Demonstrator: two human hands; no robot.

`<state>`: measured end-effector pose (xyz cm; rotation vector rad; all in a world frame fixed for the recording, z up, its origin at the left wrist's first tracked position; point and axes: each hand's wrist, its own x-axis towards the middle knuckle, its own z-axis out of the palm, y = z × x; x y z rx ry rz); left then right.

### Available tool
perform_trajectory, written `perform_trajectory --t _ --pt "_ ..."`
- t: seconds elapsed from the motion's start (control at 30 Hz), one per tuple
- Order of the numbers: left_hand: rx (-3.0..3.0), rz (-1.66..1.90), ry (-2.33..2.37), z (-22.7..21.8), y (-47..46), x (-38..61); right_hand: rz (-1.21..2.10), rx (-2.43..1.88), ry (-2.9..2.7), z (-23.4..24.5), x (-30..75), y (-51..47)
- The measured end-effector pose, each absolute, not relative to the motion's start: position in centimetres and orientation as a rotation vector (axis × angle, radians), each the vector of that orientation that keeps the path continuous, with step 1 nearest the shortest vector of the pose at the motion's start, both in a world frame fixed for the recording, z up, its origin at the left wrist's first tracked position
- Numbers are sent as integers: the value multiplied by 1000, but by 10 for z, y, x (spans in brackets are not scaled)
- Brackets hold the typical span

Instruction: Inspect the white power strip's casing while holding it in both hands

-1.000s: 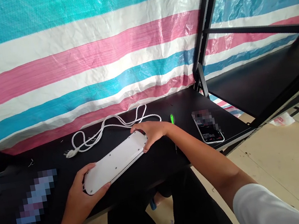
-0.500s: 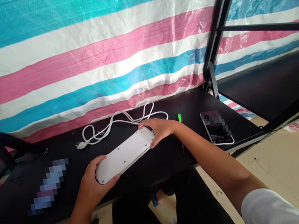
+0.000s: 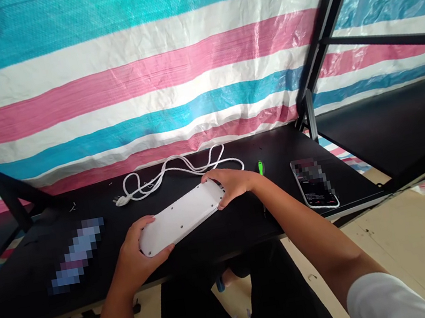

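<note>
A white power strip [image 3: 181,216] lies at a slant over the black table, its flat face with several small screw holes turned up. My left hand [image 3: 140,250] grips its near left end, thumb on one edge and fingers around the other. My right hand [image 3: 229,184] is clasped round the far right end. Behind the strip runs a loosely looped white cord [image 3: 163,171], ending in a plug [image 3: 121,200] at the left. Whatever faces the tabletop under the strip is hidden.
A screwdriver with a green handle [image 3: 260,167] lies beyond my right forearm, partly covered by it. Right of it is a phone [image 3: 319,196]. At the left lies a blurred-out bluish item [image 3: 77,255]. Black metal posts [image 3: 310,110] and a striped tarp [image 3: 143,84] stand behind the black table [image 3: 226,238].
The camera view has shifted slightly, so everything on the table sits a little farther right. Both hands keep the same hold on the power strip.
</note>
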<state>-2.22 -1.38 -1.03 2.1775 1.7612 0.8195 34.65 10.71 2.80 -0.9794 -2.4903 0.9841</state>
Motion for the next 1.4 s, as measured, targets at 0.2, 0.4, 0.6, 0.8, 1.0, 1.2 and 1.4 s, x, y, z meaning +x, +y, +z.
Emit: perform_trajectory --t 0.2,0.4,0.6,0.8,1.0,1.2,1.4 --pt "2096 811 1829 -8 -16 -21 1030 -1021 -2486 29 347 107" --pt "2125 856 1815 -11 -16 -21 1064 -1052 -2473 29 348 108" --pt "2198 950 1739 -13 -16 -22 1024 -984 -2447 25 345 109" --pt "2289 975 1728 -14 -16 -20 992 -958 -2417 21 344 110" --pt "2446 907 1696 -17 -14 -20 997 -969 -2430 20 344 112" --pt "2539 521 1741 3 -3 -13 1021 -961 -2428 21 343 112" --pt "2590 253 1672 22 14 21 993 -960 -2438 20 339 110"
